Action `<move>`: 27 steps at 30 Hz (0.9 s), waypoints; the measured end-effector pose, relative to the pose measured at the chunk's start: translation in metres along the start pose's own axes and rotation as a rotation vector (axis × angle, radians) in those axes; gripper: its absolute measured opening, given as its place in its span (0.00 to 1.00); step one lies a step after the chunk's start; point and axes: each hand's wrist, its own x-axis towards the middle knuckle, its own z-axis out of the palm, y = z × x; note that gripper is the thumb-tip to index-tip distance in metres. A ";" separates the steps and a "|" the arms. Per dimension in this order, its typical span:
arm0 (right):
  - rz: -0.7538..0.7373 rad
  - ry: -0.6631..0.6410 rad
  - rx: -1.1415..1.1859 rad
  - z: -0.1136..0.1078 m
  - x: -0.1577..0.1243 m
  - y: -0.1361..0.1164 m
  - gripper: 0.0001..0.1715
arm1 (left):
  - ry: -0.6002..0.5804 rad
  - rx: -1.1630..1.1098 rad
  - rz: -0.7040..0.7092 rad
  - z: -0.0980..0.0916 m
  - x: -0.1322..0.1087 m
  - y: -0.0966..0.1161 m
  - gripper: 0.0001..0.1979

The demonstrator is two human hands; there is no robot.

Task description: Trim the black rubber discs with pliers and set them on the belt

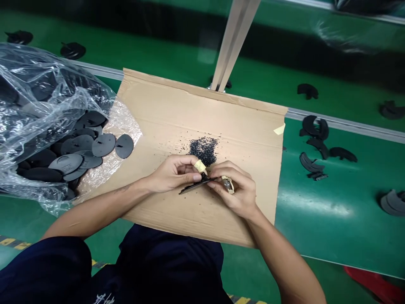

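Over the cardboard sheet, my left hand (172, 174) pinches a thin black disc (191, 188), seen nearly edge-on and tilted. A piece of yellow tape (200, 165) is at the left index fingertip. My right hand (238, 188) is closed beside it, its fingertips at the disc's right end. Between the right fingers shows a shiny piece with a yellowish wrap (228, 184); its kind is unclear, and the rest is hidden by the fingers. Just beyond both hands lies a pile of small black scraps (203, 150).
The cardboard sheet (158, 107) covers the green bench (329, 215). At left, a clear plastic bag (79, 99) spills several black discs (103, 145). Curved black pieces (312, 162) lie at right. A metal post (234, 44) rises behind the cardboard.
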 end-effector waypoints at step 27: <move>0.097 -0.065 0.162 -0.008 0.007 -0.005 0.06 | 0.210 -0.328 -0.128 -0.008 0.010 -0.002 0.22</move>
